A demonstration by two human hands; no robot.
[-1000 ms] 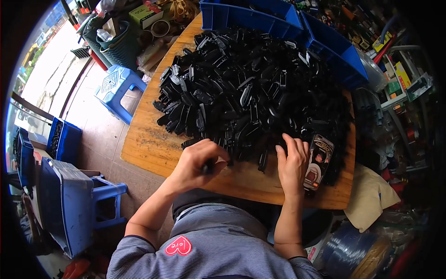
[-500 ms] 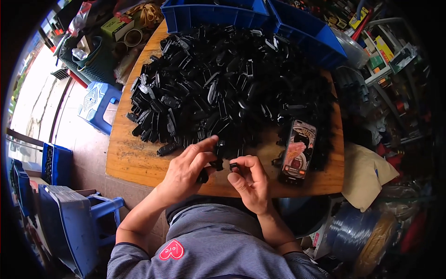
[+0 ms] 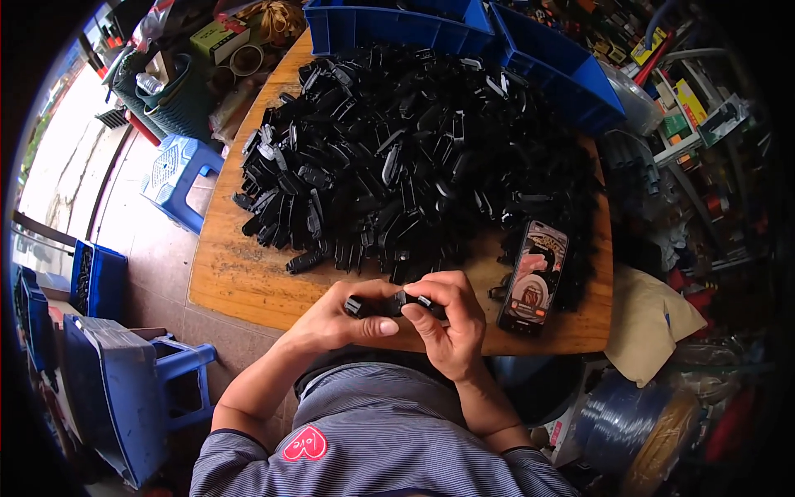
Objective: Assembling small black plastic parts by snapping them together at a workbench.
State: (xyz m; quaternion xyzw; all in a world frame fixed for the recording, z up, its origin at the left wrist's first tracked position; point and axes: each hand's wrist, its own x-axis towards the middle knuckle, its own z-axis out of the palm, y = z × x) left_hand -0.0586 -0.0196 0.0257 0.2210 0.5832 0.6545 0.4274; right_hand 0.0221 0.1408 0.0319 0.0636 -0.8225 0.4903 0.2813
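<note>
At the near edge of the wooden table my left hand (image 3: 338, 321) is closed around a black plastic part (image 3: 356, 306), whose blocky end sticks out beside the palm. My right hand (image 3: 454, 327) meets it from the other side, thumb and forefinger pinching a small black piece (image 3: 421, 301) with a pale glint. The two hands nearly touch, and my fingers cover the middle, so I cannot tell whether the black pieces are joined. Just beyond them spreads a big heap of similar black plastic parts (image 3: 389, 157).
A phone with a lit screen (image 3: 534, 277) stands tilted on the table (image 3: 240, 282) to the right. Blue bins (image 3: 397, 29) line the far edge. On the left are a blue stool (image 3: 178, 178) and a large blue tub (image 3: 116, 398); a beige bag (image 3: 650, 319) lies right.
My hands have come together, the left forefinger folding down from its raised pose onto the part. The right hand has brought its small piece against it. The view has shifted slightly.
</note>
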